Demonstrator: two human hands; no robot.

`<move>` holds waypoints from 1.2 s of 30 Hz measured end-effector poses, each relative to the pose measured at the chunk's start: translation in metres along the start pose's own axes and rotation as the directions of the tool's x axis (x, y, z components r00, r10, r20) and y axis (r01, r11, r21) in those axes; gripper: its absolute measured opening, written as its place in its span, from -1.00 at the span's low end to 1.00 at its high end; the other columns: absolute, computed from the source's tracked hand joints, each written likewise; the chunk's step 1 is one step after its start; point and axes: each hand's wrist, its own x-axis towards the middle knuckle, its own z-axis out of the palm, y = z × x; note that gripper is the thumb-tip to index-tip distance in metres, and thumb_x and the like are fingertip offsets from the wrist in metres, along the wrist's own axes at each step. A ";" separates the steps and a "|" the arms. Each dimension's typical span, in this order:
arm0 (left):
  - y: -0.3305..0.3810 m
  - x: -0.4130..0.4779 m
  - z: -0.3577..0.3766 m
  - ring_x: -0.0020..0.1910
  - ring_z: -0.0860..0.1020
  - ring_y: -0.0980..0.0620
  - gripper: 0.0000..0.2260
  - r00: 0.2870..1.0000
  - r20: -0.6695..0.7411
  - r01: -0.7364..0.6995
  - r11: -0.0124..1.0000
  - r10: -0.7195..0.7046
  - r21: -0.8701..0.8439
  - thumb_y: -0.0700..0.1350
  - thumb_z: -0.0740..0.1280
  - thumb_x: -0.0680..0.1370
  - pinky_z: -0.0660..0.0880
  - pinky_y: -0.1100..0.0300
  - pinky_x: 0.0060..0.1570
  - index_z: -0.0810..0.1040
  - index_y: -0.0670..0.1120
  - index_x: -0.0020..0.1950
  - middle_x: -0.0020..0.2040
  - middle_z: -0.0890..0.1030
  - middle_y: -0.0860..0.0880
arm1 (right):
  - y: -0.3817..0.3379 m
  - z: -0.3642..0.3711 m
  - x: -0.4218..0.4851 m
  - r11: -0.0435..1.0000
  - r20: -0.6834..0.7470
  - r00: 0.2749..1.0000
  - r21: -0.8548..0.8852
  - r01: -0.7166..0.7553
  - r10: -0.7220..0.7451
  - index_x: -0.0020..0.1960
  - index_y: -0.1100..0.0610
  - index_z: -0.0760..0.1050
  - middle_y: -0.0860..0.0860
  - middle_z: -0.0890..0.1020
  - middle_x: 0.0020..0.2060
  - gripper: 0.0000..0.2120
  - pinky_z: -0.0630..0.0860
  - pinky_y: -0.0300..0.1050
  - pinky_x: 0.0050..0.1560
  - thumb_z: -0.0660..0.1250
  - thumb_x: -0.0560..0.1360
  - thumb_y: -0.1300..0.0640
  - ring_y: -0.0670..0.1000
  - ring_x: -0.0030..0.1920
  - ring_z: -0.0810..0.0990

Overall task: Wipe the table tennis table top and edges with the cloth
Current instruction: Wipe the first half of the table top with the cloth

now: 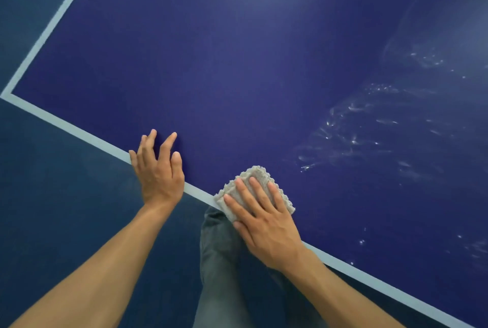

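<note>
My right hand [266, 224] lies flat on the cloth [257, 174], fingers [260, 193] straight and pressing, not clenched. The cloth sits under them at the counter's [237, 63] near edge, across the white line [79, 129]. My left hand [158, 169] rests released, fingers spread, to their left. The cloth looks soft, light and thickly folded, so I judge it is best pressed at its middle. Smears [369, 129] lie to their right.

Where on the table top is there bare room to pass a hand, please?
The wide blue field of the table top beyond both hands, bordered by the left edge line and the smeared streaks, lies bare. Crowded: the near edge line, where the left hand rests and the right hand presses the cloth.
</note>
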 end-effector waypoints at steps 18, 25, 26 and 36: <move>0.073 -0.040 0.044 0.64 0.11 -0.20 -0.55 0.999 -0.002 0.042 0.984 -0.042 0.175 0.10 0.10 0.62 -0.07 -0.41 0.54 0.35 0.16 0.53 0.63 0.19 -0.11 | 0.211 -0.071 0.084 0.902 0.009 0.903 -0.047 -0.430 0.431 0.71 -0.05 -0.07 0.04 -0.08 0.71 -0.39 -0.22 0.23 0.64 -0.20 0.70 -0.19 0.13 0.69 -0.17; 0.072 -0.041 0.041 0.63 0.13 -0.22 -0.54 0.999 0.012 0.034 0.985 -0.037 0.167 0.10 0.10 0.62 -0.05 -0.44 0.53 0.37 0.13 0.52 0.62 0.19 -0.14 | 0.099 -0.030 0.018 0.997 0.033 0.997 -0.030 0.069 -0.068 0.68 -0.04 0.17 0.09 0.08 0.69 -0.47 -0.01 0.37 0.62 0.02 0.74 -0.13 0.20 0.69 -0.02; 0.072 -0.040 0.041 0.62 0.13 -0.23 -0.54 0.999 0.007 0.029 0.986 -0.031 0.165 0.10 0.10 0.62 -0.05 -0.44 0.53 0.37 0.12 0.52 0.62 0.20 -0.14 | 0.090 -0.025 0.002 0.989 0.067 0.988 -0.035 0.141 -0.138 0.69 -0.06 0.13 0.07 0.06 0.70 -0.47 -0.03 0.34 0.63 0.02 0.74 -0.14 0.19 0.69 -0.03; 0.076 -0.040 0.044 0.62 0.12 -0.25 -0.54 1.000 -0.004 0.020 0.980 -0.020 0.196 0.08 0.06 0.64 -0.06 -0.43 0.53 0.34 0.11 0.55 0.62 0.18 -0.17 | 0.190 -0.072 0.065 0.626 0.001 0.630 0.114 -0.772 0.777 0.71 -0.05 -0.23 0.08 -0.25 0.68 -0.40 -0.29 0.31 0.61 -0.17 0.72 -0.15 0.15 0.67 -0.32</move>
